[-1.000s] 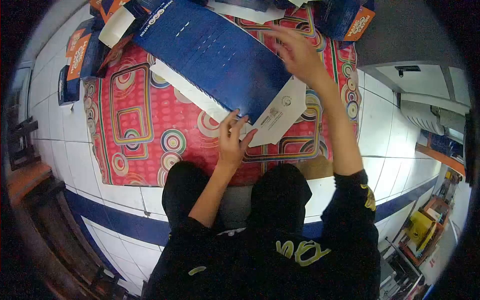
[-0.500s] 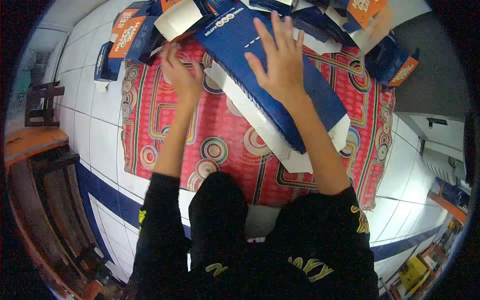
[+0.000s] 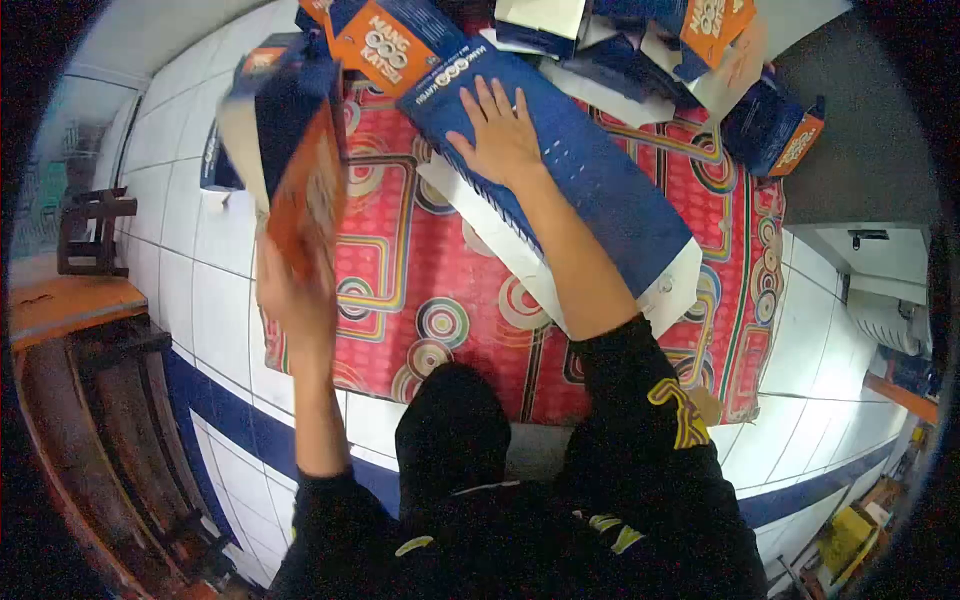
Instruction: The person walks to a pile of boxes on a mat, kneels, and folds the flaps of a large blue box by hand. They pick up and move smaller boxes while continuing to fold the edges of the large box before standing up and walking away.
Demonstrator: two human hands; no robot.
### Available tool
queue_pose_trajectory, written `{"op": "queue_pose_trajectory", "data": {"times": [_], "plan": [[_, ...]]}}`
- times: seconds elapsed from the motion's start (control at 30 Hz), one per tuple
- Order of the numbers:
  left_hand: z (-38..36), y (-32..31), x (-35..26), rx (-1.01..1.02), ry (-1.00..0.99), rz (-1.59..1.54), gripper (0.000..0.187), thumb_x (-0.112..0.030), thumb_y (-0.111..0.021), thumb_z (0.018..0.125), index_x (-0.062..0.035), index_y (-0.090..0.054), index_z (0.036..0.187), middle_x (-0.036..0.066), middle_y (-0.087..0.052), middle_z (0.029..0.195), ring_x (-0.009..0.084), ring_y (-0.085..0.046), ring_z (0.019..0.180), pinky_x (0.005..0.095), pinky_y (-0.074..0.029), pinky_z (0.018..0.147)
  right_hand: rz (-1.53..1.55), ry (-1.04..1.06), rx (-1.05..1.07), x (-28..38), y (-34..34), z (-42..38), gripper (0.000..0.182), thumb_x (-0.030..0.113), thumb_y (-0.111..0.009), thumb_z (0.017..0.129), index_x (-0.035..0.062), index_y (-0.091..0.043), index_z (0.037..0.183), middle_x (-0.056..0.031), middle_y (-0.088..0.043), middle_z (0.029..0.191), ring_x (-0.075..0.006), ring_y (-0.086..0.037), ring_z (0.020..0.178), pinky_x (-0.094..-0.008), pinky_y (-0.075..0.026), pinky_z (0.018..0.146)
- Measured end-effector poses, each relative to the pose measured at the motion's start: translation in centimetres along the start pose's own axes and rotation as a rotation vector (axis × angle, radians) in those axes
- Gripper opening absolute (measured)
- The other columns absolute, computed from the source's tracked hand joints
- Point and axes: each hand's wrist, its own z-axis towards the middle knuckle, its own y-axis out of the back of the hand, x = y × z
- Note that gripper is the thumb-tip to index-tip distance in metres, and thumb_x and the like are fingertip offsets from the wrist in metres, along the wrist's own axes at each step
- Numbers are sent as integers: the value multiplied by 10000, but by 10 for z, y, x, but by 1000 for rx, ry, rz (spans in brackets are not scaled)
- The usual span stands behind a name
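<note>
My left hand (image 3: 295, 285) is closed around the lower end of an orange and navy carton (image 3: 312, 185) with a cream inner face. Both are smeared by motion, over the left edge of the red patterned surface. With its fingers stretched out, my right hand (image 3: 503, 140) lies flat on a stack of blue flattened cardboard cartons (image 3: 610, 200). White flaps show along the stack's near edge and at its lower right end, and white lettering is printed near the top.
Folded orange and navy cartons (image 3: 385, 45) crowd the far side, with another carton (image 3: 775, 125) at the right. The red patterned cloth (image 3: 440, 270) lies under the stack. A wooden bench (image 3: 100, 380) stands at the left on white floor tiles (image 3: 215, 285).
My left hand has taken hold of a carton and pulled it left and towards me. My right hand has come down flat on the stack, further to the left.
</note>
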Motion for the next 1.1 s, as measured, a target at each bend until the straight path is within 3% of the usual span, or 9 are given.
{"op": "queue_pose_trajectory", "data": {"times": [0.13,0.3,0.37,0.5,0.6,0.7,0.87,1.03,1.1], "plan": [[-40,46,-66,67,114,42,264,-5,-589,840,54,-550,1095,204,-616,930,358,-619,814,396,-485,690,360,-175,180,5,37,4,733,557,-312,936,11,-286,1425,-225,-189,1502,-353,-150,1404,-524,-98,1125],[-81,47,-170,438,72,-282,529,54,-568,729,-22,-513,1249,155,-603,1147,352,-604,911,385,-515,775,1401,-317,497,24,212,-114,609,430,-324,990,-20,-324,1400,-160,-349,1450,-238,-303,1350,-323,-217,1107],[-115,35,-212,650,-6,-305,582,-23,-556,722,-53,-480,1298,116,-531,1293,258,-584,891,340,-537,697,1141,-130,550,-14,229,-170,608,358,-519,937,-30,-356,1375,-168,-444,1377,-242,-415,1277,-343,-321,1057],[-184,25,-293,941,-288,-269,543,-149,-496,804,6,-442,1321,113,-478,1342,211,-548,998,278,-530,704,784,-517,701,-47,276,-239,747,325,-704,794,41,-331,1376,-197,-561,1218,-295,-572,1112,-401,-452,926],[-224,23,-329,956,-394,-320,563,-172,-502,814,10,-413,1340,137,-456,1359,250,-544,1038,357,-528,771,432,-203,647,-72,253,-306,678,235,-716,756,87,-374,1323,-208,-617,1064,-344,-623,969,-479,-466,861],[-244,16,-344,963,-439,-368,565,-183,-534,836,16,-398,1346,161,-441,1365,285,-556,1039,396,-533,766,113,-540,727,-69,225,-329,568,178,-689,744,79,-445,1247,-208,-629,960,-383,-617,857,-514,-442,833],[-202,6,-327,1217,-420,-1038,520,-298,-570,879,-28,-440,1303,166,-518,1281,320,-577,1033,401,-512,833,13,-461,653,-122,173,-362,390,159,-667,747,41,-542,1097,-193,-634,898,-401,-602,775,-510,-435,812],[-118,-25,-253,753,176,-771,313,11,-578,775,-58,-601,1080,118,-611,1053,305,-580,945,379,-469,842,249,-589,128,-175,145,-352,267,171,-698,695,15,-628,900,-199,-633,776,-392,-602,809,-499,-447,804],[-98,-56,-224,600,36,-611,336,8,-593,773,-62,-599,1102,135,-568,1169,333,-518,1090,415,-419,935,270,-527,22,-189,129,-333,261,168,-704,684,11,-633,882,-207,-628,758,-392,-600,824,-492,-452,807]]}}
